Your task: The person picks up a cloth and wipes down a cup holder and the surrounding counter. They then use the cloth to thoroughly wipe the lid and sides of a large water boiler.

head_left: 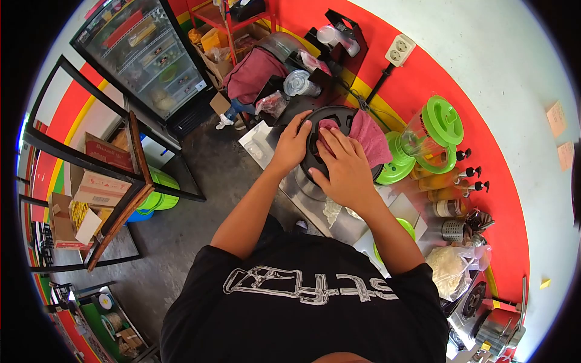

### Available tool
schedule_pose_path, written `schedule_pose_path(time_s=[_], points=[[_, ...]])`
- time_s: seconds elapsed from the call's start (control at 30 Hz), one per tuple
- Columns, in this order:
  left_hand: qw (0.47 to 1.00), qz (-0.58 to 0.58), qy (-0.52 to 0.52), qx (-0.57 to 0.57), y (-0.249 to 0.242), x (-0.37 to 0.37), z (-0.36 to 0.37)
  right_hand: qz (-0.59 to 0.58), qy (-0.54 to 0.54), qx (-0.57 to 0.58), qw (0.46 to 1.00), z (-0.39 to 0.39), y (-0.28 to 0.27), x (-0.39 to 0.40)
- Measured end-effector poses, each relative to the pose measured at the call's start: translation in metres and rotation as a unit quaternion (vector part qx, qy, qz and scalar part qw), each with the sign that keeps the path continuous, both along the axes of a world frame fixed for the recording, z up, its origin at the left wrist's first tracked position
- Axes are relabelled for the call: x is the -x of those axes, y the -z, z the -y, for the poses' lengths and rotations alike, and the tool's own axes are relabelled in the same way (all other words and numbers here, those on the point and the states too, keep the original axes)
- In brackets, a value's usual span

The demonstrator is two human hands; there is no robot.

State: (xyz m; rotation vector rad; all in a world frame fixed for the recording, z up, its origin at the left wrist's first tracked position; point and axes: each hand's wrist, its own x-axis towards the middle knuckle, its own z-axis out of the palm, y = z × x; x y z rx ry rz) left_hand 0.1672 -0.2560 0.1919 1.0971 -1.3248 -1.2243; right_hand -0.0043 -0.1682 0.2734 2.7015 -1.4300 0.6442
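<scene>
A round black lid-like top [313, 156], perhaps of an appliance, sits at the far end of the steel counter. My left hand [293, 144] grips its left rim with the fingers curled over the edge. On its right side my right hand [346, 166] presses a pink cloth [371, 138] against the surface, with the fingers over part of the cloth. The rest of the cloth hangs over the right edge. What lies under my right palm is hidden. Right beside the cloth stands a green blender [426, 136] with a clear jug.
Pump bottles [451, 179] line the wall right of the blender. A bag of pale food [446, 269] and a steel pot [497, 330] stand nearer. Plastic cups [301, 83] sit beyond the black top. At left are a glass-door fridge [145, 57] and a wooden table [115, 209].
</scene>
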Motion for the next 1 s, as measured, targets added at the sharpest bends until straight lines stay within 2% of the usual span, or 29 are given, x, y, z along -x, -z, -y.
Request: schedule_pose_path(time_s=[0.13,0.23,0.27,0.3,0.5,0.57,0.6,0.63,0.67,0.7,0.73,0.77,0.8,0.83,0.9,0.97,1.0], points=[[1.000,0.003,-0.001,0.027,-0.001,-0.001,0.000,0.060,0.026,-0.017,0.998,0.003,-0.002,-0.010],[0.998,0.048,-0.024,0.036,-0.011,0.001,-0.003,0.092,0.014,-0.042,0.995,0.003,-0.003,-0.006],[0.990,0.124,-0.061,0.030,-0.017,0.004,-0.005,0.108,-0.002,-0.057,0.993,0.005,-0.005,-0.001],[0.975,0.199,-0.096,0.024,-0.023,0.005,-0.006,0.110,0.000,-0.055,0.992,0.008,-0.004,0.003],[0.956,0.252,-0.135,0.068,-0.024,0.006,-0.008,0.067,-0.045,-0.016,0.997,0.033,-0.002,0.009],[0.959,0.240,-0.136,0.070,-0.022,0.001,-0.003,0.259,-0.075,-0.163,0.949,0.048,0.005,0.013],[0.959,0.233,-0.123,0.108,-0.022,-0.003,-0.002,0.381,-0.018,-0.270,0.884,0.041,-0.017,0.013],[0.957,0.224,-0.111,0.145,-0.023,-0.004,-0.002,0.379,-0.016,-0.268,0.886,0.041,-0.035,0.016],[0.958,0.221,-0.110,0.148,-0.030,-0.003,-0.001,0.523,-0.045,-0.274,0.806,0.045,-0.053,0.022],[0.968,0.152,-0.056,0.193,-0.042,0.000,-0.002,0.652,-0.073,-0.272,0.704,0.048,-0.071,0.025],[0.969,0.082,0.000,0.235,-0.056,0.002,-0.003,0.652,-0.071,-0.267,0.706,0.049,-0.091,0.025],[0.968,0.080,0.005,0.237,-0.071,0.007,-0.006,0.720,-0.089,-0.243,0.644,0.048,-0.110,0.024],[0.966,0.034,0.073,0.246,-0.089,0.012,-0.011,0.782,-0.106,-0.216,0.575,0.046,-0.123,0.024],[0.957,-0.012,0.142,0.254,-0.107,0.019,-0.015,0.782,-0.104,-0.209,0.577,0.042,-0.131,0.026],[0.947,0.009,0.139,0.288,-0.132,0.024,-0.015,0.785,-0.127,-0.195,0.575,0.036,-0.143,0.036],[0.940,0.047,0.281,0.187,-0.141,0.016,-0.002,0.771,-0.122,-0.159,0.604,0.026,-0.143,0.052],[0.930,0.091,0.293,0.204,-0.141,0.011,0.002,0.766,-0.054,-0.113,0.630,0.021,-0.141,0.063]])
